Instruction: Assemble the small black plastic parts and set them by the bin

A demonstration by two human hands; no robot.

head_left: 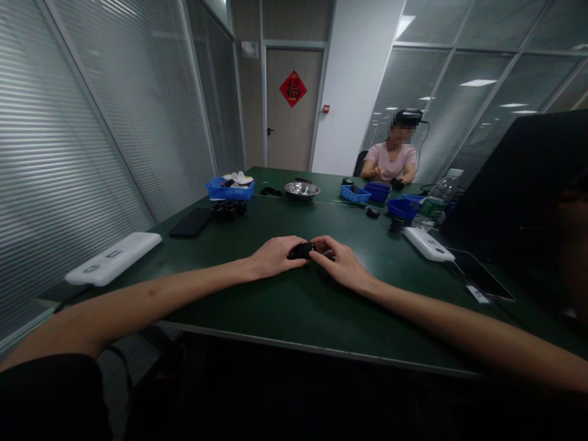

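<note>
At the near middle of the table, a black object runs left to right lengthwise, its left end hidden in the gripping left hand. The right hand touches the right end; whether it grips, I cannot tell. Beyond sits a metal bowl.

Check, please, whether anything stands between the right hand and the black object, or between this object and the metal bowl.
Nothing visible separates the right hand from the black object: they seem to touch. Toward the metal bowl, only the left hand, at the object's far side, intervenes.
</note>
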